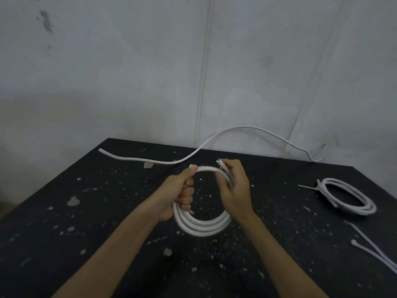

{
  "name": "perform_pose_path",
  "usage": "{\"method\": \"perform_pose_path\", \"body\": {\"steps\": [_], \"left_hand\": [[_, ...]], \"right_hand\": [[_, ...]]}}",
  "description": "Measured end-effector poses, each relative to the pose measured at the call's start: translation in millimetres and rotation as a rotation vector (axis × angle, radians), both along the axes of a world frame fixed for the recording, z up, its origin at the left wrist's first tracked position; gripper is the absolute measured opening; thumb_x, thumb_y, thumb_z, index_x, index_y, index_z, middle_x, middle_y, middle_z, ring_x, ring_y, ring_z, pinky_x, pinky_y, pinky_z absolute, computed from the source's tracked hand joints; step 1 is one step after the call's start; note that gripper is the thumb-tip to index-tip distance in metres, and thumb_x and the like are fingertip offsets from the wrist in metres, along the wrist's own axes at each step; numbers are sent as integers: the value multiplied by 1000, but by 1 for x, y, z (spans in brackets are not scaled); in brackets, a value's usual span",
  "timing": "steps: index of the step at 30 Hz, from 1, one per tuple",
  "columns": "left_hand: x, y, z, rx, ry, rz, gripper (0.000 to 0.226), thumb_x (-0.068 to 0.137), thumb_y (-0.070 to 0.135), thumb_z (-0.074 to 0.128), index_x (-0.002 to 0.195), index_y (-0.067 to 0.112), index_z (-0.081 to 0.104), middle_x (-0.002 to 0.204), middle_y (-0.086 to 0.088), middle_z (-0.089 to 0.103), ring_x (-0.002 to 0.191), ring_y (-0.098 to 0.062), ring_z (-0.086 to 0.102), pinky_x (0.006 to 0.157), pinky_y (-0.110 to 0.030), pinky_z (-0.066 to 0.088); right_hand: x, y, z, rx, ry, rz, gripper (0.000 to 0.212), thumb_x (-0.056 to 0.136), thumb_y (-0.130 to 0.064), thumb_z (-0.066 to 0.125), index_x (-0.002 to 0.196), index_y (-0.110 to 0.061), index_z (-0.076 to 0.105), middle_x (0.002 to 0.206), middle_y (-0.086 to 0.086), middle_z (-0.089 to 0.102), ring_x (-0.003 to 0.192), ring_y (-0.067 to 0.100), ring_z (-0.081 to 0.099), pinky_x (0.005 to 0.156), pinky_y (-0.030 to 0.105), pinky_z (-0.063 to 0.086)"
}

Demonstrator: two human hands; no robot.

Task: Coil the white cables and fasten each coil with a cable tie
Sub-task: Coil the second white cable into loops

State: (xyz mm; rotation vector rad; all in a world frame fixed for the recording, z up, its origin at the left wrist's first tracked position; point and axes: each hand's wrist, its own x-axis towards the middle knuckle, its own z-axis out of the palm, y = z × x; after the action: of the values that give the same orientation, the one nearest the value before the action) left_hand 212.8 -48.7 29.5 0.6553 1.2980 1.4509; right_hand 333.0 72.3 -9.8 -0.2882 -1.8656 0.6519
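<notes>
A white cable coil (202, 227) of several loops hangs above the black table (107, 211) at the centre. My left hand (179, 195) grips the coil's left side in a fist, thumb on top. My right hand (233, 186) grips its right side, and the cable's cut end sticks out above my fingers. A loose white cable (214, 138) runs uncoiled along the table's far edge, arching up against the wall. At the right lies a second white coil (350, 197) bound with a cable tie (309, 187).
Loose white cable ties (373, 248) lie at the table's right edge. The tabletop is speckled with pale paint chips. A grey wall stands close behind the table. The floor shows beyond the table's left edge.
</notes>
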Motion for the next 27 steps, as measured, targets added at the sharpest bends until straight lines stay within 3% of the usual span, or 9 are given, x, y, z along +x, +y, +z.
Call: {"method": "perform_pose_path", "body": {"steps": [7,11,14,17,22,27], "left_hand": [[-2,6,-3,11,-88,71,48,91,48,52,54,24,32,41,9,19,34,-7,18,36,-18,23],[-10,9,-1,30,-21,111,49,91,50,51,55,23,31,41,8,19,35,-8,17,38,-19,24],[-11,9,-2,20,-63,77,50,91,50,50,53,23,30,41,8,18,35,-8,18,38,-20,25],[-3,6,-4,-42,18,-25,48,91,51,49,57,23,32,45,6,18,39,-10,18,41,-22,29],[-2,4,-7,-72,22,-141,45,89,53,49,60,21,34,48,5,20,42,-11,20,48,-25,33],[-15,-2,-10,-40,-119,-181,42,80,54,54,63,17,44,50,2,28,45,-12,30,53,-29,42]], "right_hand": [[-4,9,12,-275,174,-184,19,99,-9,45,107,-19,59,88,1,60,75,9,58,69,23,51],[4,25,17,-120,172,-342,21,97,-5,47,111,-6,62,90,1,60,79,-3,54,73,10,44],[6,34,17,60,102,-388,21,95,-1,49,111,3,63,89,9,62,77,1,52,72,8,43],[6,42,12,229,35,-378,21,94,1,51,111,8,62,89,11,62,80,2,50,75,6,41],[3,46,6,364,-35,-322,22,92,4,54,112,8,63,96,17,65,87,14,59,83,16,48],[4,49,11,398,-76,-237,23,93,-1,52,112,6,64,96,15,66,85,19,62,80,24,52]]}}
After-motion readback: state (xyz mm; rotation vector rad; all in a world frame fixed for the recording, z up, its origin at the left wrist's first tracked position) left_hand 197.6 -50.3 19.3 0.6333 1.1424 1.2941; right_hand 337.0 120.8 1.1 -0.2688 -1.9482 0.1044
